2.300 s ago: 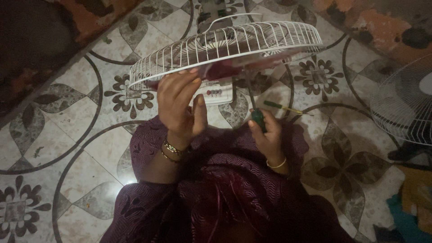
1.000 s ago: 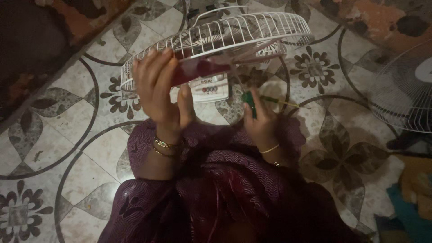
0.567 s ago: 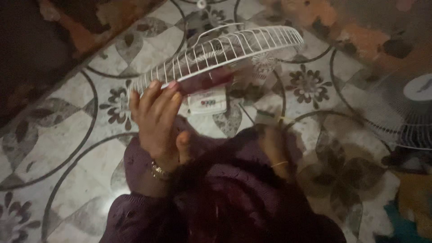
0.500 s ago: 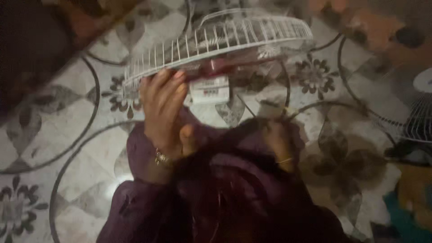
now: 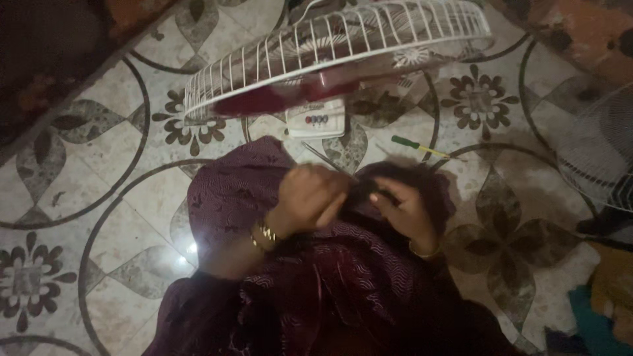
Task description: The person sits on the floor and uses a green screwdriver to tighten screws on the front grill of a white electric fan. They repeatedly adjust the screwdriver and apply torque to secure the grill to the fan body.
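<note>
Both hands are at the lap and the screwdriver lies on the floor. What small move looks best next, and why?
Probably the right hand reaching for the green-handled screwdriver lying on the tiles beside it. Both hands, the left hand too, are bunched over the dark cloth, away from the fan guard, and whether they hold anything is blurred.

Screwdriver [image 5: 420, 148] right of fan [image 5: 336, 59]

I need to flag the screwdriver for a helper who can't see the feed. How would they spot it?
Find the white fan lying on the patterned floor. Just right of its control box, on the tiles, lies the screwdriver: the only thin stick there, with a green handle and yellowish shaft.
</note>
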